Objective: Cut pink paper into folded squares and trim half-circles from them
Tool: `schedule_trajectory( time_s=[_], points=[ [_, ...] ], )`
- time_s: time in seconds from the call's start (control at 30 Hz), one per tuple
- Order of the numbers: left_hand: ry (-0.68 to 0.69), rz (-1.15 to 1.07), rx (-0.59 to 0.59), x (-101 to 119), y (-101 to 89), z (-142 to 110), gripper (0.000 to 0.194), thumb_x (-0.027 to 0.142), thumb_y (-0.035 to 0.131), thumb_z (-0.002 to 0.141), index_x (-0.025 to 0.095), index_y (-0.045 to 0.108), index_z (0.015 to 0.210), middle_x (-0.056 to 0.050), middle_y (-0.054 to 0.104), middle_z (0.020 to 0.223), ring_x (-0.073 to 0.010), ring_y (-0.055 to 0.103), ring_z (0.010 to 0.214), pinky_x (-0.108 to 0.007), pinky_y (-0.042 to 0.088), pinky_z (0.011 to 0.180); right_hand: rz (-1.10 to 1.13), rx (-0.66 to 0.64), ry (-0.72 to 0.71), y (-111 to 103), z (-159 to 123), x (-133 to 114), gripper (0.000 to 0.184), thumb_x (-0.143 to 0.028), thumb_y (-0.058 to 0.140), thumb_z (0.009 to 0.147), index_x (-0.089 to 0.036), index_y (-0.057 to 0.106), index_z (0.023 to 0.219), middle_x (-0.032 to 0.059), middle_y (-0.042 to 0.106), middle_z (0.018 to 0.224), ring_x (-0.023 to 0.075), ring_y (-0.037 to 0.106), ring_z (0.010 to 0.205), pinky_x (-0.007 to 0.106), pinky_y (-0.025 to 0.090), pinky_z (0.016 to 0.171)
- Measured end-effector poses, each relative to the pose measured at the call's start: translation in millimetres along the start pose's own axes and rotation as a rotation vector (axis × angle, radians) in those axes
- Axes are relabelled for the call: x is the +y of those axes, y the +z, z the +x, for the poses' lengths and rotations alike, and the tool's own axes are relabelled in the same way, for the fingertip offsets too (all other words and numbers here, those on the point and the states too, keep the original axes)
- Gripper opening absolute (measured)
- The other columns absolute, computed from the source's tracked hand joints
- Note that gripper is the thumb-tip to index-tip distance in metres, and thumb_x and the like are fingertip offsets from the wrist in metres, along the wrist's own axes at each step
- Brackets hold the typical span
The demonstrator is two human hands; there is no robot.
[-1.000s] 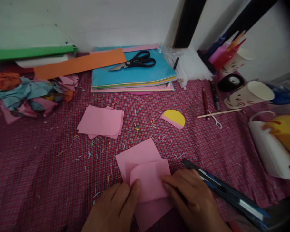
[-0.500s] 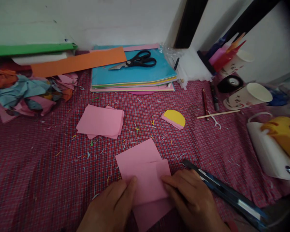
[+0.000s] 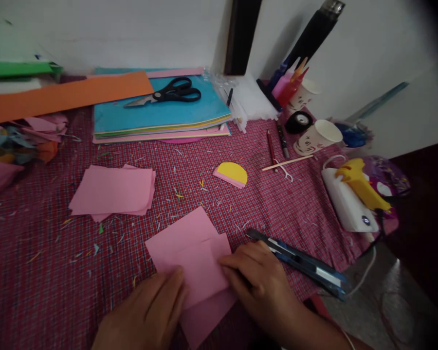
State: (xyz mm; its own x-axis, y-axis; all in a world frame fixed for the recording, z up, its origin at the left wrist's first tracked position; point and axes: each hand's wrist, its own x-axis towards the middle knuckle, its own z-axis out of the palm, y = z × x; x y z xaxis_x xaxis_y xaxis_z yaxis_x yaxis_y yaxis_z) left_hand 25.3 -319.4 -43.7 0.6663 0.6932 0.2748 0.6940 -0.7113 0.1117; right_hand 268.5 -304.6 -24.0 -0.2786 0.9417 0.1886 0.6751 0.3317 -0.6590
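Observation:
In front of me a smaller pink piece of paper [image 3: 199,272] lies across a larger pink sheet [image 3: 184,233], turned at an angle to it. My left hand [image 3: 146,306] holds the smaller paper at its left edge, fingers close together and tips on its surface. With thumb and index finger, my right hand [image 3: 259,282] grips the right edge. Right beside that hand rests a long dark blue box cutter [image 3: 299,260]. A stack of pink paper rectangles [image 3: 113,190] sits to the upper left. Yellow and pink half-circles [image 3: 231,174] lie further up.
Black-handled scissors [image 3: 168,92] rest on blue paper sheets [image 3: 131,116] at the back, beside an orange strip [image 3: 65,95]. Crumpled scraps [image 3: 18,146] are at left. Paper cups [image 3: 319,137], pencils and a yellow glue gun [image 3: 363,182] on a white box stand right. Snippets litter the checked cloth.
The view has turned to the right, so everything appears shifted left and more of the table's right edge shows. Both hands stay at the pink paper.

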Motion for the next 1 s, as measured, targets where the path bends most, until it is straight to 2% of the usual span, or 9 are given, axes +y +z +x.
schedule_trajectory(
  time_s=[0.1,0.2,0.27,0.43,0.63,0.7,0.77,0.9,1.0],
  points=[
    [0.044,0.041,-0.056,-2.0,-6.9,13.8,0.033,0.013,0.036,0.093,0.022,0.066,0.104,-0.004,0.072,0.097,-0.0211,0.065,0.083,-0.034,0.053,0.070,-0.020,-0.013,0.007,-0.2,0.0,0.1,0.014,-0.012,0.057,0.090,-0.019,0.068,0.090,0.0004,0.067,0.074,0.0159,0.058,0.071,0.032,0.036,0.069],
    [-0.042,0.120,-0.053,5.3,-12.2,28.7,0.027,0.029,0.042,0.095,0.018,0.067,0.097,-0.011,0.070,0.102,-0.0263,0.063,0.091,-0.040,0.050,0.075,-0.040,-0.036,0.021,0.4,0.8,0.7,0.014,-0.014,0.057,0.089,-0.020,0.070,0.089,0.0010,0.068,0.076,0.0162,0.059,0.074,0.032,0.037,0.071],
    [-0.040,0.158,-0.038,12.2,-14.6,38.0,0.030,0.036,0.045,0.094,0.015,0.066,0.089,-0.014,0.069,0.099,-0.0276,0.062,0.091,-0.041,0.048,0.077,-0.058,-0.040,0.020,0.8,1.5,1.1,0.014,-0.014,0.058,0.089,-0.020,0.071,0.089,0.0012,0.068,0.076,0.0159,0.059,0.074,0.032,0.037,0.072],
    [-0.077,0.225,-0.143,22.9,-17.1,54.4,0.024,0.032,0.050,0.091,0.016,0.064,0.082,-0.011,0.065,0.081,-0.0258,0.059,0.076,-0.039,0.045,0.070,-0.101,-0.045,0.014,0.8,2.9,0.8,0.018,-0.015,0.056,0.089,-0.020,0.072,0.084,0.0018,0.069,0.076,0.0153,0.060,0.074,0.032,0.037,0.073],
    [-0.118,0.267,-0.194,28.5,-20.7,61.4,0.025,0.030,0.047,0.093,0.014,0.064,0.083,-0.012,0.064,0.081,-0.0284,0.059,0.078,-0.041,0.043,0.069,-0.116,-0.051,0.010,2.0,3.1,0.7,0.018,-0.014,0.056,0.088,-0.020,0.072,0.086,0.0020,0.071,0.080,0.0158,0.062,0.077,0.031,0.038,0.077],
    [-0.124,0.265,-0.210,29.9,-22.3,61.4,0.025,0.028,0.046,0.093,0.014,0.065,0.087,-0.013,0.065,0.085,-0.0291,0.060,0.081,-0.042,0.044,0.071,-0.120,-0.053,0.006,2.5,3.1,0.8,0.017,-0.014,0.056,0.088,-0.020,0.072,0.087,0.0021,0.072,0.082,0.0164,0.063,0.079,0.031,0.038,0.079],
    [-0.073,0.253,-0.229,30.1,-22.4,60.3,0.024,0.020,0.044,0.092,0.013,0.066,0.102,-0.014,0.067,0.100,-0.0297,0.061,0.092,-0.043,0.045,0.077,-0.129,-0.051,0.002,2.7,3.2,0.7,0.016,-0.013,0.058,0.087,-0.020,0.072,0.086,0.0024,0.072,0.083,0.0167,0.063,0.079,0.031,0.038,0.079],
    [0.128,0.198,-0.292,29.2,-17.3,55.1,0.049,0.001,0.035,0.086,0.013,0.057,0.128,-0.013,0.059,0.133,-0.0252,0.055,0.119,-0.040,0.044,0.094,-0.148,-0.040,-0.008,3.1,3.4,0.5,0.014,-0.012,0.060,0.086,-0.019,0.072,0.085,0.0032,0.072,0.083,0.0170,0.063,0.079,0.031,0.039,0.078],
    [0.196,0.203,-0.358,30.4,-14.0,44.6,0.058,-0.003,0.028,0.083,0.011,0.053,0.133,-0.014,0.058,0.135,-0.0217,0.054,0.123,-0.037,0.045,0.099,-0.154,-0.028,-0.021,4.3,3.3,1.4,0.012,-0.013,0.061,0.085,-0.018,0.071,0.085,0.0034,0.072,0.082,0.0170,0.063,0.079,0.031,0.039,0.078]
  ],
)
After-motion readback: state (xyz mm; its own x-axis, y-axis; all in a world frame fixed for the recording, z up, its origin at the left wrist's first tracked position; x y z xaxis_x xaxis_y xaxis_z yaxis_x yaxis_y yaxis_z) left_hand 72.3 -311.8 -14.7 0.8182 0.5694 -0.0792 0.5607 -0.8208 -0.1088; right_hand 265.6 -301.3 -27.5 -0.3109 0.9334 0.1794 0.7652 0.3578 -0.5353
